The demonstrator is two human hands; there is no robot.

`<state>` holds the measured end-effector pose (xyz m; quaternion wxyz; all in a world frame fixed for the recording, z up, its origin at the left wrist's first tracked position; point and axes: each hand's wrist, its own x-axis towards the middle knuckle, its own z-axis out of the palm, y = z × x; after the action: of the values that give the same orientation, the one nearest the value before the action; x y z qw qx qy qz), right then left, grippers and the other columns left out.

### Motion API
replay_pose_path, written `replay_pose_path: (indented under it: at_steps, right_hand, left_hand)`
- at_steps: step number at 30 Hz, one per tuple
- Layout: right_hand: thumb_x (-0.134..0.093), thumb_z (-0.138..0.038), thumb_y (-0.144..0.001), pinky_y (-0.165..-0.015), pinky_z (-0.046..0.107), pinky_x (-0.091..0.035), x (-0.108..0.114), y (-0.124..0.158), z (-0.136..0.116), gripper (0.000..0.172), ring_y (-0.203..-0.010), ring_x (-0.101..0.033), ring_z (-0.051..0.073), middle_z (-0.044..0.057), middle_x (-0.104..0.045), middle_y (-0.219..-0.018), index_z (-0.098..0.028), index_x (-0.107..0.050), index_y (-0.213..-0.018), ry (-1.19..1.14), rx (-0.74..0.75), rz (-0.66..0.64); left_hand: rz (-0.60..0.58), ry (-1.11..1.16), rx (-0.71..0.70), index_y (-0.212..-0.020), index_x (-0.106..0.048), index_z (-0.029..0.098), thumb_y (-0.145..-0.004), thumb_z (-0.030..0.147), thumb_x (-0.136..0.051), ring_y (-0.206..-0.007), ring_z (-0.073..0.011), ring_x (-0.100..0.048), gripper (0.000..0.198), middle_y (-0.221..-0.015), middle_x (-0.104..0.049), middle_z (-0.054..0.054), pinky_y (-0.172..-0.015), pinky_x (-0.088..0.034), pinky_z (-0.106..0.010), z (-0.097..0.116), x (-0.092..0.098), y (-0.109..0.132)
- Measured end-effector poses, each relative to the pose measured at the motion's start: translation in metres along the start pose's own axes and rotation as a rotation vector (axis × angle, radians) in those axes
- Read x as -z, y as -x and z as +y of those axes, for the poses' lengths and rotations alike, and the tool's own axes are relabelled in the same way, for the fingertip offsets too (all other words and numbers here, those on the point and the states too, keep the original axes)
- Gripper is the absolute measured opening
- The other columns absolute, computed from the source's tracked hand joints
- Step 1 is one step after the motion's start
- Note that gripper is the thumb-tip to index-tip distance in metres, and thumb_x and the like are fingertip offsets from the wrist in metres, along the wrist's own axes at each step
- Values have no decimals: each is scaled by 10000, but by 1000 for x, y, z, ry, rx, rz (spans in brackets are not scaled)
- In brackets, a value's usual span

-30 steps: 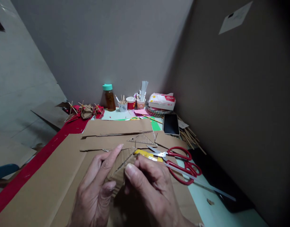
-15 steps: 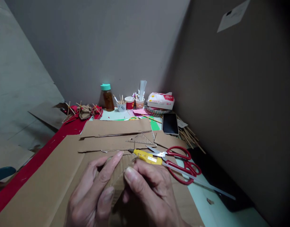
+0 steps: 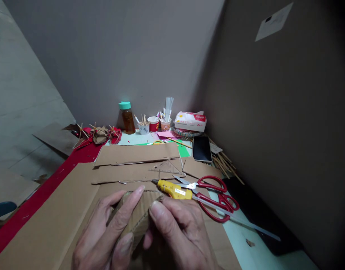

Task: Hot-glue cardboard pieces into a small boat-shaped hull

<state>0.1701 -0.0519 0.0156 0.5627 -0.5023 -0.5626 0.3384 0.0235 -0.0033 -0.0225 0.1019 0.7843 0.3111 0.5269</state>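
Observation:
Between my hands is a small folded piece of corrugated cardboard (image 3: 141, 210), its ridges and a cut edge showing. My left hand (image 3: 105, 234) wraps its left side, with the index finger along the top. My right hand (image 3: 180, 228) pinches its right edge between thumb and fingers. Just beyond the right hand lies a yellow glue gun (image 3: 173, 189) with a long clear glue stick (image 3: 236, 217) out of its back. Red-handled scissors (image 3: 211, 183) rest partly under that stick. The underside of the held piece is hidden by my fingers and shadow.
Large cardboard sheets (image 3: 73, 202) cover the table, with a clear set square (image 3: 168, 167) on a strip. Behind stand a bottle (image 3: 127, 120), several paper cups (image 3: 153, 124) and a tissue pack (image 3: 190, 122). A phone (image 3: 202, 149) and wooden sticks (image 3: 224, 161) lie right.
My hands have tilted the held cardboard, so more of its ridged face and cut edge shows. The left hand has shifted slightly left. The view has moved a little.

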Motion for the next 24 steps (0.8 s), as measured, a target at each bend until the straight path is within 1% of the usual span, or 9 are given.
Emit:
replay_pose_path:
  at_steps: [4, 7, 9, 11, 13, 15, 19, 21, 24]
  right_hand:
    - [-411, -363, -1034, -588, 263, -345, 2, -2, 0, 499, -537, -510, 93, -38, -547, -546, -199, -501, -571, 90, 34, 30]
    - [-475, -391, -1015, -566, 267, -317, 10, -3, -2, 477, -515, -451, 93, -47, -472, -527, -198, -452, -579, 168, 28, 79]
    - [-529, -407, -997, -554, 261, -319, 17, -4, -4, 452, -514, -432, 91, -54, -453, -535, -202, -463, -600, 191, 20, 116]
    - [-575, -410, -969, -553, 250, -350, 23, -5, -5, 345, -552, -475, 99, -52, -504, -597, -212, -530, -690, 161, 13, 176]
    - [-606, -390, -939, -590, 248, -400, 27, -6, -5, 195, -658, -553, 121, -30, -591, -731, -213, -601, -858, 127, 26, 218]
    - [-613, -357, -931, -656, 253, -432, 28, -6, -5, 154, -763, -586, 136, -10, -634, -857, -214, -632, -983, 134, 68, 222]
    - [-609, -265, -943, -668, 247, -412, 27, -8, -4, 62, -758, -562, 120, -29, -623, -836, -223, -646, -917, 189, 153, 190]
    - [-603, -250, -943, -662, 253, -405, 26, -9, -3, 89, -741, -558, 123, -30, -606, -792, -215, -628, -865, 179, 142, 192]
    - [-590, -272, -953, -660, 260, -411, 26, -10, -1, 118, -729, -560, 130, -23, -606, -789, -214, -619, -855, 132, 69, 181]
  left_hand:
    - [-21, 24, -29, -1435, -550, 383, -1039, 333, -404, -1066, -208, -644, 424, -1289, -610, -18, -851, -526, -314, -3, -1, -1]
    - [-41, 47, -28, -1450, -529, 388, -1038, 271, -419, -1107, -207, -616, 442, -1309, -599, -8, -922, -493, -315, -2, -1, -1]
    - [-56, 60, -8, -1459, -512, 399, -1042, 252, -406, -1134, -206, -596, 455, -1322, -588, 4, -964, -468, -316, 1, -1, -2]
    - [-66, 68, 30, -1442, -531, 401, -1044, 262, -397, -1137, -204, -593, 442, -1303, -590, 12, -961, -462, -306, 5, -1, -3]
    - [-76, 86, 67, -1409, -564, 397, -1043, 273, -393, -1112, -202, -604, 423, -1264, -604, 13, -926, -475, -299, 7, -1, -4]
    - [-80, 106, 83, -1391, -580, 396, -1038, 264, -395, -1087, -203, -615, 419, -1225, -619, 8, -891, -491, -300, 7, -1, -4]
    - [-127, 127, 74, -1406, -565, 398, -1036, 263, -406, -1097, -203, -615, 425, -1238, -616, -3, -886, -505, -295, 2, 1, -3]
    - [-161, 130, 66, -1410, -566, 378, -1041, 277, -402, -1115, -204, -605, 416, -1244, -607, -17, -895, -503, -291, 0, 2, -3]
    - [-201, 136, 36, -1417, -566, 326, -1049, 276, -396, -1113, -207, -603, 409, -1220, -608, -47, -897, -513, -298, -3, 4, -3]
